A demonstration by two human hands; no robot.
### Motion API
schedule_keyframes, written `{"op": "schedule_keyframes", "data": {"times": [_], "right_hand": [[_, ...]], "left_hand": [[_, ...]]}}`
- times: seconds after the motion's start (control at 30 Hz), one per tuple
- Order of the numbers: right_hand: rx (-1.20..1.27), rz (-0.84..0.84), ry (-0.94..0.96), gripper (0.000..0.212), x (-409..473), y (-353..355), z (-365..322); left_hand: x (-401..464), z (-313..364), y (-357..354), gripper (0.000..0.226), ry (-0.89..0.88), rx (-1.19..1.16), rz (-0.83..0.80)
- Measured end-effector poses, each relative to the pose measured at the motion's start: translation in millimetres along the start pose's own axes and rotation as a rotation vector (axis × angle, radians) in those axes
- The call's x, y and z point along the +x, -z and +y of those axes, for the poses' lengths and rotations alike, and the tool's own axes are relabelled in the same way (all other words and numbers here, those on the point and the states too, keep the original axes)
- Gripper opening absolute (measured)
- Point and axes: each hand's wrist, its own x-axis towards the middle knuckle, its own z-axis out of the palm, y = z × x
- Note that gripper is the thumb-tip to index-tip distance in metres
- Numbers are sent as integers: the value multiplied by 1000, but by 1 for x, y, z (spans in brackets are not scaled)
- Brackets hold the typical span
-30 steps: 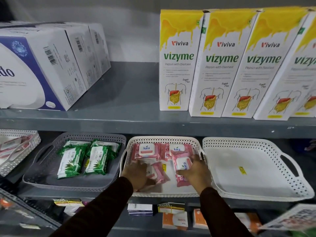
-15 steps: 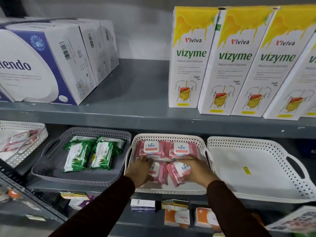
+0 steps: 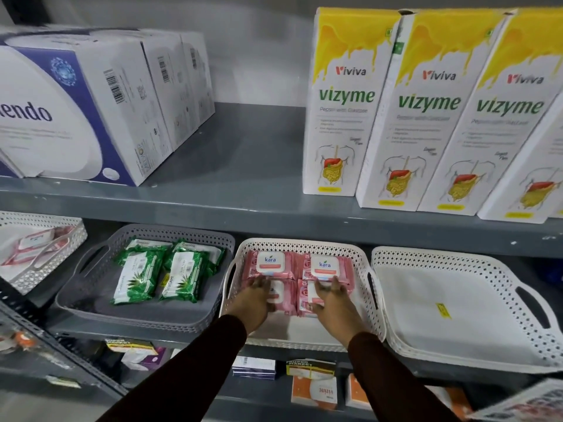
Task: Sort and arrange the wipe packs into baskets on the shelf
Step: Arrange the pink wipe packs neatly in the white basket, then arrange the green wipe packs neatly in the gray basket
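Observation:
Several pink Kara wipe packs (image 3: 270, 264) lie in a two-by-two block in the middle white basket (image 3: 362, 269) on the lower shelf. My left hand (image 3: 254, 303) rests on the front left pink pack (image 3: 285, 295), fingers spread over it. My right hand (image 3: 333, 303) lies on the front right pink pack (image 3: 304, 295) in the same way. Both front packs sit flat against the back pair. Green aloe wipe packs (image 3: 137, 277) lie in the grey basket (image 3: 91, 300) to the left.
An empty white basket (image 3: 457, 300) with a yellow sticker stands to the right. Another white basket (image 3: 45, 269) with pink packs sits at far left. The upper shelf holds white-blue boxes (image 3: 91, 111) and Vizyme cartons (image 3: 344, 111). Small boxes lie on the shelf below.
The two front pink packs, skewed before, have been pushed back and squared up against the rear pair. Both hands moved forward with them. The camera shifted left and closer.

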Motion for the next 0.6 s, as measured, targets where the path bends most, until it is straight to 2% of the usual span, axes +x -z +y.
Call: {"op": "schedule_keyframes", "data": {"times": [0.07, 0.13, 0.17, 0.23, 0.3, 0.4, 0.43, 0.5, 0.6], "right_hand": [[-40, -3, -5, 62, -5, -2, 5], [-69, 20, -15, 61, -7, -4, 8], [-86, 27, -28, 60, -5, -5, 3], [-110, 19, -104, 58, 2, -2, -5], [-104, 70, -142, 52, 7, -3, -21], [50, 196, 65, 43, 1, -10, -85], [46, 224, 168, 39, -1, -13, -111], [24, 213, 367, 38, 2, -26, -164], [-66, 129, 566, 53, 24, -52, -223]], "left_hand": [[-6, 5, 7, 53, 102, -70, 1], [-15, -2, 17, 48, -53, -42, 113], [-21, -14, 19, 39, -70, -95, 159], [-38, -32, 33, 39, -26, -350, 206], [-62, -53, 52, 36, 114, -484, 367], [-99, -112, 64, 19, 400, -559, 646], [-109, -134, 64, 16, 510, -546, 658], [-126, -183, 60, 23, 643, -499, 560], [-133, -242, 58, 48, 582, -375, 368]]}}
